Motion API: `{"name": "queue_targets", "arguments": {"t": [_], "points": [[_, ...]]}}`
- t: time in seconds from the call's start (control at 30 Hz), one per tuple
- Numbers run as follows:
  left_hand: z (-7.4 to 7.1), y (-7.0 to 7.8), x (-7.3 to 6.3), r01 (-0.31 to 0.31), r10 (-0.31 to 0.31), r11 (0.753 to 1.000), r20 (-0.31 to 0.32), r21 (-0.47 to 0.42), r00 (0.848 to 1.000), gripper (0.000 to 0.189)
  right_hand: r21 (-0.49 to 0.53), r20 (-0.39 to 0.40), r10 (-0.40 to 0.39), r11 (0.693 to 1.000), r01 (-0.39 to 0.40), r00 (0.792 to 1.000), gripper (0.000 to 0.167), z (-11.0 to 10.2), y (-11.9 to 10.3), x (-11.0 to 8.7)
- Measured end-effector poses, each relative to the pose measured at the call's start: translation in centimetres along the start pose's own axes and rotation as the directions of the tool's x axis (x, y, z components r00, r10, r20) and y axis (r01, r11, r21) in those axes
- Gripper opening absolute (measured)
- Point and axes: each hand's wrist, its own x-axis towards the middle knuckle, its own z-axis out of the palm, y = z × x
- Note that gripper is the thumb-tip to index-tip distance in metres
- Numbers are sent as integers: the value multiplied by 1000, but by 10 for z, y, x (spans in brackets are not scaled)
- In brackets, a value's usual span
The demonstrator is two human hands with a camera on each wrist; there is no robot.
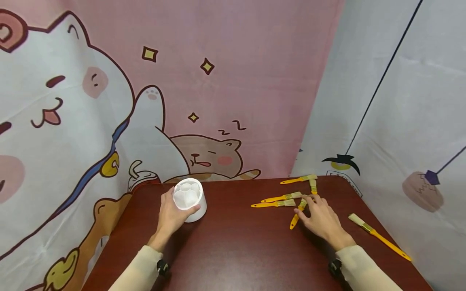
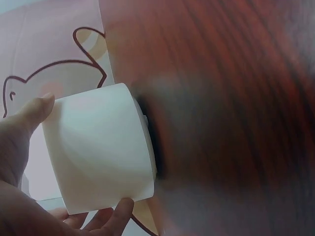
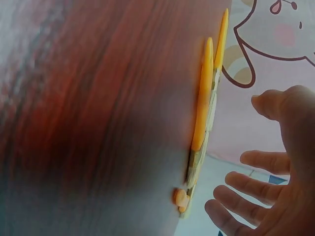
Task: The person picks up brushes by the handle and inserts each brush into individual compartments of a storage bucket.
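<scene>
A white round container (image 1: 196, 213) with several inner compartments is at the left of the table in the head view. My left hand (image 1: 170, 216) grips it around its side, thumb on the near side. In the left wrist view the thumb and fingers span the container's smooth wall (image 2: 106, 147). My right hand (image 1: 324, 220) is over a yellow-handled paintbrush (image 1: 294, 221) at the right, its fingertips close to the bristle end. The right wrist view shows that hand (image 3: 275, 187) with fingers spread, holding nothing, beside an orange-yellow brush handle (image 3: 203, 98).
Left of the right hand lie two paintbrushes, an upper brush (image 1: 278, 198) and a lower brush (image 1: 269, 205). Behind are a brush (image 1: 296, 180) and a short-looking one (image 1: 313, 186). Another brush (image 1: 387, 242) lies near the right edge. Printed cloth (image 1: 255, 81) hangs behind the table (image 1: 233, 250).
</scene>
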Motion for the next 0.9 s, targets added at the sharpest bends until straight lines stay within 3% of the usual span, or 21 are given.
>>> {"name": "queue_targets", "arguments": {"t": [0.9], "points": [[31, 46, -54, -125, 128, 991, 111, -38, 986, 131, 10, 2, 82, 997, -82, 997, 63, 3, 38, 9]]}}
